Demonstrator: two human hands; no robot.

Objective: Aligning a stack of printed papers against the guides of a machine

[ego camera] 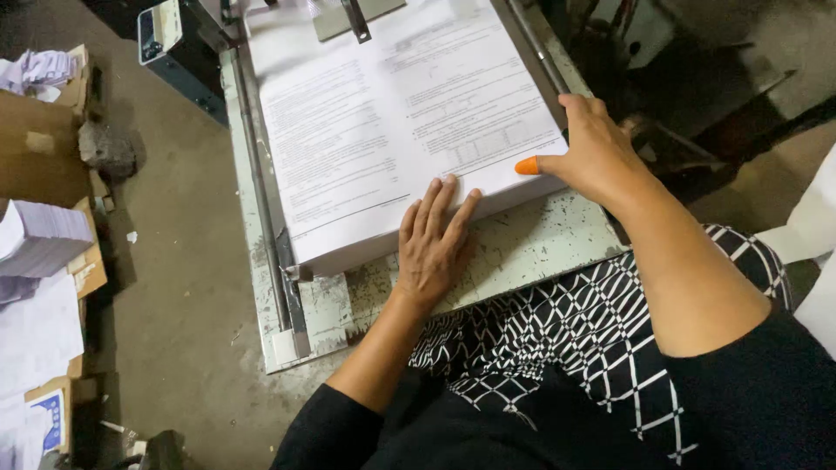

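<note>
Two hands on thick paper stack (392, 130), which lies on worn metal bench (540, 239). Left hand (433, 244) flat, fingers spread, pressing stack's near edge at 6 o'clock. Right hand (590, 150) open against stack's corner at 3 o'clock, orange rubber tip (527, 164) on thumb. Cardboard boxes (39, 139) with loose sheets on floor at 9 o'clock.
</note>
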